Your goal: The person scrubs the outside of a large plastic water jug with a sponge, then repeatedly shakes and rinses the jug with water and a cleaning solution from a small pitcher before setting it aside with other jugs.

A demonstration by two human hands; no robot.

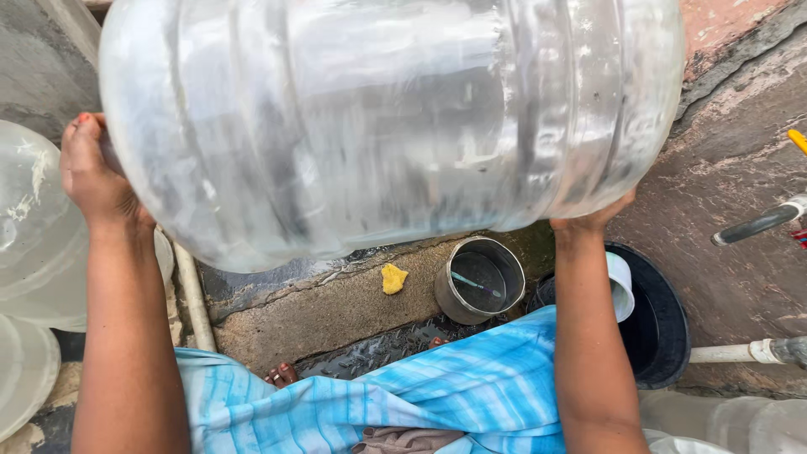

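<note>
Left hand (92,172) and right hand (593,220) grip a large clear ribbed plastic water jug (387,118) from both sides, raised above a round steel pot (479,280) on wet concrete

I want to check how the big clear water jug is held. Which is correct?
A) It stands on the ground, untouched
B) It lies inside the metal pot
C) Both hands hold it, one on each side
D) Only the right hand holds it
C: the left hand and the right hand press on opposite sides of the big clear water jug, raised above the metal pot.
</note>
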